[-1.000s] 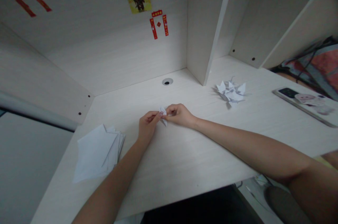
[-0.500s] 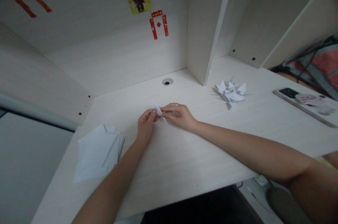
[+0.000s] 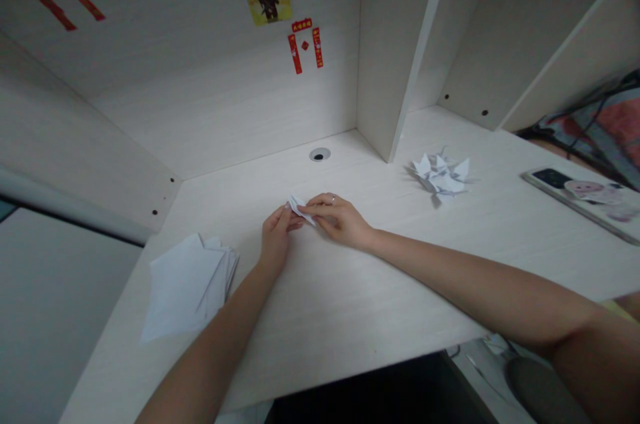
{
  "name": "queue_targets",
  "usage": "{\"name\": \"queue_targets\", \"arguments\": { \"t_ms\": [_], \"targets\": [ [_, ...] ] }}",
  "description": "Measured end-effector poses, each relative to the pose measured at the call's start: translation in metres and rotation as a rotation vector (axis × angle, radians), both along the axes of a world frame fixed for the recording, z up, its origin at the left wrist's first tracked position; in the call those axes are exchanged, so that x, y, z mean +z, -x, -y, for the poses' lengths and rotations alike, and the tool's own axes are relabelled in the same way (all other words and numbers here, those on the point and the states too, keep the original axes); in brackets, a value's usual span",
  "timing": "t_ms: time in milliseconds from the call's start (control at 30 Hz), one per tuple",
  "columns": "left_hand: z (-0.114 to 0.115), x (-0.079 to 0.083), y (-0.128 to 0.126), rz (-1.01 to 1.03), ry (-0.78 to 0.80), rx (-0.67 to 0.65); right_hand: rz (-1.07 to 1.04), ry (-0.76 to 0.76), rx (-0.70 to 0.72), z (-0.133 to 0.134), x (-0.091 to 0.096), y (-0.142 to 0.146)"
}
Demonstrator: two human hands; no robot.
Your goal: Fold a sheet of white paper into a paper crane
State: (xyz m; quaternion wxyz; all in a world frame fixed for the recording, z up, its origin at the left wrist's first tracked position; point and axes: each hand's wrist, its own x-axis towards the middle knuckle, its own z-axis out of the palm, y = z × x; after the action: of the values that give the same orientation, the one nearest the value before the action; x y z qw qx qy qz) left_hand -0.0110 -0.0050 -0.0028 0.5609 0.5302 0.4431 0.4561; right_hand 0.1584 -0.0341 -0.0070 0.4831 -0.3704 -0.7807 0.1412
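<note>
A small folded white paper piece (image 3: 299, 206) is held over the middle of the pale wooden desk (image 3: 350, 291). My left hand (image 3: 277, 235) pinches its left end with fingers closed. My right hand (image 3: 337, 218), with a ring on one finger, grips its right side from above, fingers pressed together. Most of the paper is hidden between the fingers.
A stack of white paper sheets (image 3: 187, 284) lies at the left of the desk. A pile of folded white paper figures (image 3: 441, 174) sits at the right near a shelf divider (image 3: 395, 51). A phone (image 3: 585, 197) lies at the far right. A cable hole (image 3: 319, 155) is behind the hands.
The folded paper has been turned between the fingers and its tip now points up-left. Both hands stayed at the same spot on the desk.
</note>
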Motion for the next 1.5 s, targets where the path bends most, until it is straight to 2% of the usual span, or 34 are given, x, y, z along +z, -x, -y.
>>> {"name": "queue_targets", "arguments": {
  "t_ms": [267, 667, 833, 1067, 1200, 1367, 1500],
  "targets": [
    [0.0016, 0.0036, -0.0012, -0.1, -0.069, -0.022, -0.061, 0.063, 0.013, -0.0012, 0.0005, -0.001],
    [0.0024, 0.005, -0.0024, -0.102, -0.086, -0.069, -0.179, 0.187, 0.002, -0.0023, 0.0014, -0.0012],
    [0.0017, 0.0034, -0.0014, -0.124, -0.083, -0.071, -0.233, 0.194, 0.022, -0.0027, -0.0007, -0.0005],
    [0.0029, 0.0052, -0.0016, -0.106, -0.087, -0.07, -0.18, 0.234, -0.022, 0.0012, 0.0038, 0.0006],
    [0.0047, 0.0068, -0.0024, -0.128, -0.086, -0.055, -0.23, 0.274, -0.045, -0.0007, 0.0021, 0.0015],
    [0.0039, 0.005, -0.001, -0.157, -0.089, -0.116, -0.315, 0.319, -0.087, -0.0039, -0.0028, 0.0031],
    [0.003, 0.0044, 0.0002, -0.177, -0.086, -0.151, -0.373, 0.411, -0.083, -0.0055, -0.0056, 0.0052]
  ]
}}
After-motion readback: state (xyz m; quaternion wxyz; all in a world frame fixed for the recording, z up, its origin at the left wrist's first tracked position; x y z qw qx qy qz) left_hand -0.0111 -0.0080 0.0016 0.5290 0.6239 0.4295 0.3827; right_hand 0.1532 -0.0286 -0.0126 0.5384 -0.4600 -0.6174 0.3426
